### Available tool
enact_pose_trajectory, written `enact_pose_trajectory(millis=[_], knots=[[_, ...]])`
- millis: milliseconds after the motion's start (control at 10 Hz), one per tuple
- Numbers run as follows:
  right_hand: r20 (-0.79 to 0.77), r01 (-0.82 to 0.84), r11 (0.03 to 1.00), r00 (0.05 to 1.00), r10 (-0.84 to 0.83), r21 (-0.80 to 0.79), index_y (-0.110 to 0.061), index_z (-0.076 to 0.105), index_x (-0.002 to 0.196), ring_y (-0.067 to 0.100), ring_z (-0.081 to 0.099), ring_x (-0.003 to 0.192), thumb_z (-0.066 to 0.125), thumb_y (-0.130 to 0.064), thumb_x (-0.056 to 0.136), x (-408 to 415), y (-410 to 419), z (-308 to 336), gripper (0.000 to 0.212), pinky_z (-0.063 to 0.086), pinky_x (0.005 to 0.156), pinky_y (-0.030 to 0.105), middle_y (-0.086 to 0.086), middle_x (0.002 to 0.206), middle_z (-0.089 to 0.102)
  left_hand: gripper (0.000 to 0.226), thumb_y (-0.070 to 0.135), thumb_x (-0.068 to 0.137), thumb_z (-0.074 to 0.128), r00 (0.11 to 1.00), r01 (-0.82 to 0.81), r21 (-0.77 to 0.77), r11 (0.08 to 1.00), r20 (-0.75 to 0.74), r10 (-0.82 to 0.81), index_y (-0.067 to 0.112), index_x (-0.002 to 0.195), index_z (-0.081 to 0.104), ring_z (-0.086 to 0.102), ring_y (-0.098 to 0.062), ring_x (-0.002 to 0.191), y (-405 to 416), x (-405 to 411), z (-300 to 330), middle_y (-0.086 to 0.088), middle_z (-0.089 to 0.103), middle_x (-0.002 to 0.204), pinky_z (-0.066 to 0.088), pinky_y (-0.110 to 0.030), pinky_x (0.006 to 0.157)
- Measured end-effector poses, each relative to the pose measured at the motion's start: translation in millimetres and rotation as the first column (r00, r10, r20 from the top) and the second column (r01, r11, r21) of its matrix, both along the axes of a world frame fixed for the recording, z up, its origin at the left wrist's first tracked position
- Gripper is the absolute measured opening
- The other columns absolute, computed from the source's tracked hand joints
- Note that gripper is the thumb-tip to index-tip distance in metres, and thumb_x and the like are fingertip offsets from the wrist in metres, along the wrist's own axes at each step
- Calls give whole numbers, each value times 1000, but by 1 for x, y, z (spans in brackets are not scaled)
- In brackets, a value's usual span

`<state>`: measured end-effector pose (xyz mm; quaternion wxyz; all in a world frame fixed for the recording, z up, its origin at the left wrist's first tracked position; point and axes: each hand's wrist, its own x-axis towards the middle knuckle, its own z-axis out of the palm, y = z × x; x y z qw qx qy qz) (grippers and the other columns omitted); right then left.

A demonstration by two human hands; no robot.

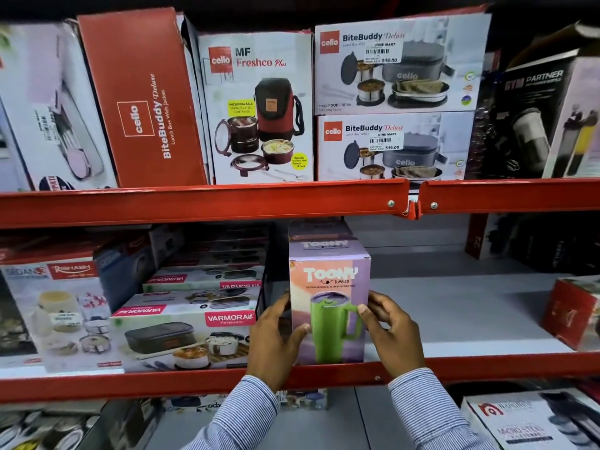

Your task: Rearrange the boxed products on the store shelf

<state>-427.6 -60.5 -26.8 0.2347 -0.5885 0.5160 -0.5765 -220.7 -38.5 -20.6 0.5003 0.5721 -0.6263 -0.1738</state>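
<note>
A tall lilac and orange Toony tumbler box [329,287], printed with a green mug, stands upright at the front edge of the middle shelf [470,326]. Another Toony box [319,233] stands right behind it. My left hand [276,339] presses the box's left side, thumb on its front face. My right hand [394,332] clasps the right side, fingertips on the front. Both hands hold the front box. Striped sleeves cover both wrists.
Stacked Varmora lunch box cartons [188,332] lie directly left of the tumbler box. A red box [571,311] sits at the far right of the same shelf. Cello BiteBuddy boxes [399,64] and an MF Freshco box [259,108] fill the upper shelf. Red shelf rails cross above and below.
</note>
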Motion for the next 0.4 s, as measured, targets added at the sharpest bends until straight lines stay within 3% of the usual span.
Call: enact_pose_trajectory(millis=[200,300,400], knots=[[12,-10,1000,1000,10,-3,-20,62,124,14,67,103,65,-26,90,2,3,2,35,47,72,-3,-1,117,71,66,31,82,79,999,18,-10,1000,40,-18,31,142,52,68,-14,116,-2,4,-4,5,72,128,56,-43,104],[30,-37,999,999,38,-25,-21,61,126,16,67,109,65,-25,90,4,8,5,36,46,72,-4,-3,116,70,70,36,81,79,998,26,-11,1000,63,-25,30,145,50,71,-9,105,0,5,-3,7,74,120,60,-37,96],[47,92,987,995,-86,-130,-24,61,125,22,66,112,64,-25,90,6,21,12,35,52,83,8,3,121,69,76,44,82,76,996,-24,-68,997,82,29,21,149,47,71,-11,92,8,12,2,2,74,111,64,-33,84]])
